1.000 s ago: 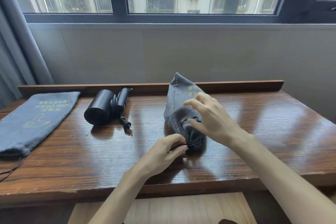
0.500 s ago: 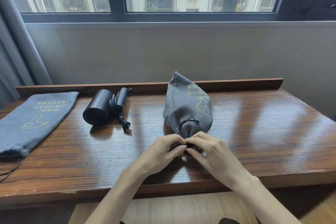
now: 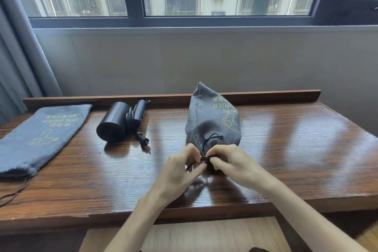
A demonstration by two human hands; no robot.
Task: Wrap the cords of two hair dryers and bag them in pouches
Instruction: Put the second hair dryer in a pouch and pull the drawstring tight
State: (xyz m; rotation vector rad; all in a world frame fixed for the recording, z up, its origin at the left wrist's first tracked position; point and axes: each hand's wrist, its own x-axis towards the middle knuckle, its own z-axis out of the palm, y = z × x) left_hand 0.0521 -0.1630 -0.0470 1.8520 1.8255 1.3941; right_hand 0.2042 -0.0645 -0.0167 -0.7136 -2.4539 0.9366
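Observation:
A bulging grey pouch point(image 3: 212, 120) with yellow print lies mid-table, its gathered mouth toward me; what fills it is hidden. My left hand point(image 3: 181, 166) and my right hand point(image 3: 231, 162) meet at that mouth, each pinching the black drawstring point(image 3: 204, 158). A black hair dryer point(image 3: 114, 124) lies to the left with its cord coiled around the handle and the plug point(image 3: 143, 141) resting on the wood. Farther left a flat, empty-looking grey pouch point(image 3: 41, 137) lies with its drawstring trailing off the front edge.
The glossy wooden table point(image 3: 296, 159) has a raised lip along the back, against a grey wall under a window. A grey curtain point(image 3: 18, 57) hangs at the left. Wooden floor shows below the table's front edge.
My right hand came down from the pouch's side to its mouth and joined the left hand on the drawstring. The pouch's printed side is now uncovered.

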